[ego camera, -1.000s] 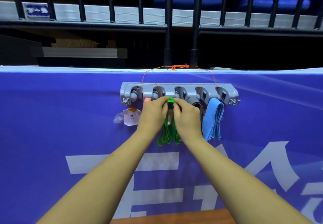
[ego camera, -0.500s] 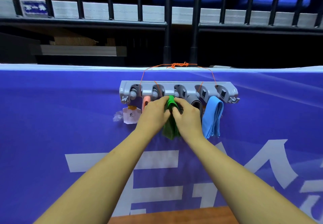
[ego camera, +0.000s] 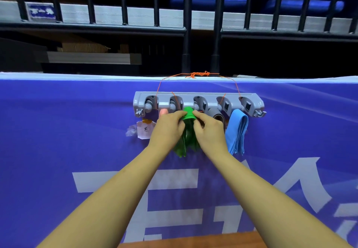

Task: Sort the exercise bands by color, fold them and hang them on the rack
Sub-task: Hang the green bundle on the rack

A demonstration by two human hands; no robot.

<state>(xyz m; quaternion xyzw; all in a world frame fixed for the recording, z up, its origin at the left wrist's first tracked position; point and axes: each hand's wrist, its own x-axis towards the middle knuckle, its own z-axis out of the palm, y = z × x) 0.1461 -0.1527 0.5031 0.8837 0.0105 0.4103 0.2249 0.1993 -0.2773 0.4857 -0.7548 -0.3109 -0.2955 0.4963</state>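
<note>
Green band (ego camera: pixel 187 113) is now bunched into a tight fold. A second ago its strands hung long and loose below the hands; half a second ago they were drawn up, and now the folded top pokes out as a small green cap above the fingertips. That cap sits right at the lower edge of the rack (ego camera: pixel 193 98), about the middle. The hands barely shifted.

Left grip (ego camera: pixel 166 129) pinches the fold from the left and right grip (ego camera: pixel 210 131) from the right, both clenched on the green band. The tails hang down between the wrists.

The hook itself is hidden behind the fold, so can't tell if the band has caught yet. Judged: hanging step for green is underway, not confirmed done.

Already on the rack:
- pink band (ego camera: pixel 163 111), just left of the green, mostly hidden by the left grip
- grey band (ego camera: pixel 219 116), just right of the green
- blue band (ego camera: pixel 237 131), near the rack's right end

So colors look sorted, with green likely the last to hang.

The rack hangs by an orange string (ego camera: pixel 199 74) against the blue banner (ego camera: pixel 58 131). A paper tag (ego camera: pixel 145 129) sits below the rack's left end.
</note>
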